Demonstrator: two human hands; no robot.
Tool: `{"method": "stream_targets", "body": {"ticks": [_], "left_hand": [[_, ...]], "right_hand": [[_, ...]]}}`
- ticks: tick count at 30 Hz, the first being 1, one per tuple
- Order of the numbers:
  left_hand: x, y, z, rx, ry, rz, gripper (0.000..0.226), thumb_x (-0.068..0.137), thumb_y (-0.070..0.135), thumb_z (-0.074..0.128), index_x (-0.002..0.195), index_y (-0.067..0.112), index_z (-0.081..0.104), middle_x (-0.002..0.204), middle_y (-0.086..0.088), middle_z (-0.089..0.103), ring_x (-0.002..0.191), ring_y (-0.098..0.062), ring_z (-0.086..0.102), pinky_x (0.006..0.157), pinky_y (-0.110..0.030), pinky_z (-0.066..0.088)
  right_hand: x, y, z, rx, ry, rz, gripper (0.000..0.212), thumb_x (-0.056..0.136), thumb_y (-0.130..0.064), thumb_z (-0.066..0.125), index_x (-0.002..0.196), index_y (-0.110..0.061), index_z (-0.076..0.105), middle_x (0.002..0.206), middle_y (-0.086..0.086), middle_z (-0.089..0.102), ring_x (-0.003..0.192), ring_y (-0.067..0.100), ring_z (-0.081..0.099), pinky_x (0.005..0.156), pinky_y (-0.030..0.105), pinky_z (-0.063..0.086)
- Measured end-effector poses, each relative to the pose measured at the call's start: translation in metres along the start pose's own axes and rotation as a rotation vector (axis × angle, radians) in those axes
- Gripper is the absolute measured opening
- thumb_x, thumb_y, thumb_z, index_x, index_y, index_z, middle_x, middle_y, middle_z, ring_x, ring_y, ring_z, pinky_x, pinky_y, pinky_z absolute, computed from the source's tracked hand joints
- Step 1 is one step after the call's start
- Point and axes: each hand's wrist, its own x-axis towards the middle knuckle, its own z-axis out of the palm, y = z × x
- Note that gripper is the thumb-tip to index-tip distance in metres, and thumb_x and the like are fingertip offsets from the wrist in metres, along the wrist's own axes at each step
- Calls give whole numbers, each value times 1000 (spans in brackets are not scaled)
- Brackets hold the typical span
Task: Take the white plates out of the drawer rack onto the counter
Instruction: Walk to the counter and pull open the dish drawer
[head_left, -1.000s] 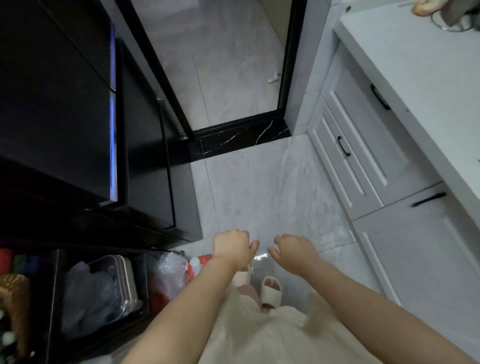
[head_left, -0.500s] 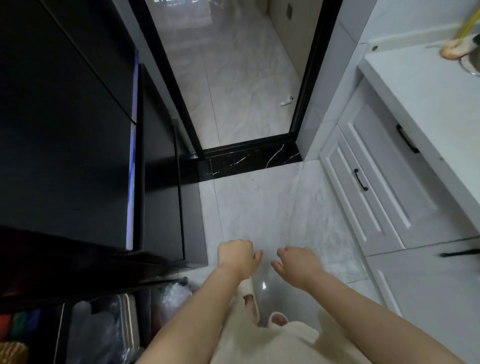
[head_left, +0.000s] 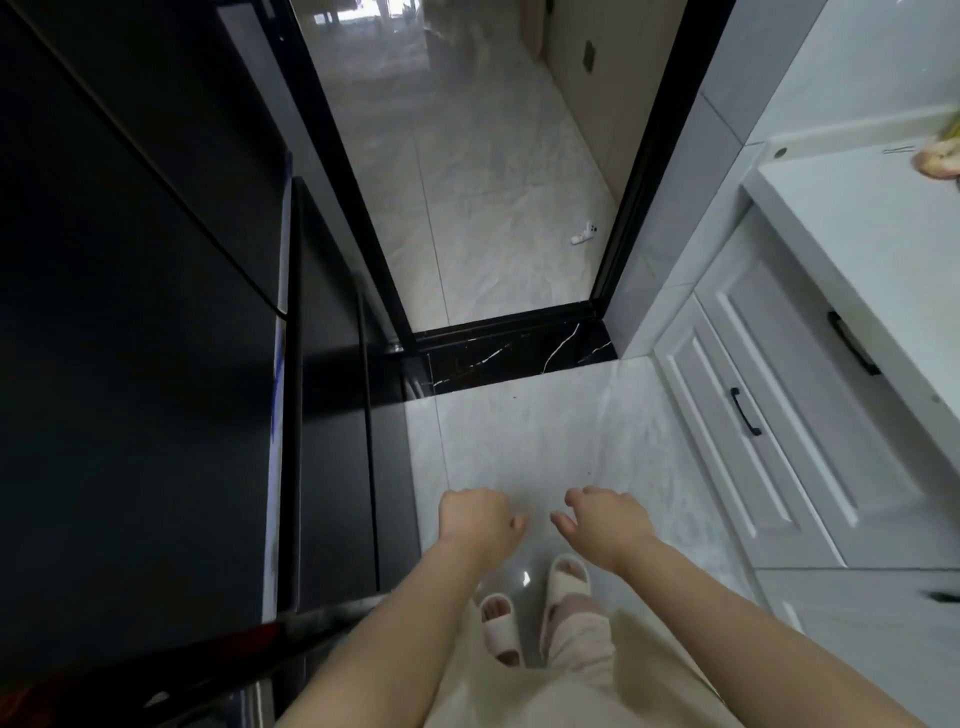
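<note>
No white plates and no drawer rack show in the head view. The white counter (head_left: 852, 228) runs along the right, with white closed drawers (head_left: 748, 415) with black handles under it. My left hand (head_left: 475, 519) hangs over the floor with its fingers curled shut and nothing in it. My right hand (head_left: 605, 522) is beside it, fingers loosely curled and slightly apart, also holding nothing. Both hands are well left of the drawers and below counter height.
A tall black fridge (head_left: 156, 338) fills the left side. A black-framed doorway (head_left: 498, 332) with a dark marble threshold lies ahead. A small white object (head_left: 583, 235) lies on the floor beyond it. My slippered feet (head_left: 530, 608) stand on pale marble tiles.
The view has tilted up and moved forward: the open shelf with bags at the lower left has left the frame, and the doorway has grown larger. Both hands kept their pose.
</note>
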Motion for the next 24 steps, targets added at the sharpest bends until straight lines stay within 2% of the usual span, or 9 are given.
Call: {"method": "stream_targets", "body": {"ticks": [8,17,24], "left_hand": [[53,3,-44,-10,-8,-58,46,94,51,33,92,15,62,91,-5,67,83,-25,63,68,-33,37],[125,14,-96,4,22,-65,44,93,51,33,95,17,61,96,-4,68,90,-25,64,71,-33,36],[171,26,-124,8,11,-8,42,93,51,34,101,18,58,101,-5,68,94,-27,64,71,-33,37]], "right_hand": [[60,31,-37,-27,-39,-32,43,94,-48,36,116,-14,54,117,8,61,106,30,59,90,40,43],[120,69,-85,49,-18,-61,43,96,-44,36,116,-10,54,117,13,61,106,31,59,88,38,45],[152,90,-109,113,23,-4,42,95,-45,36,112,-12,55,114,10,63,103,31,60,85,38,45]]}}
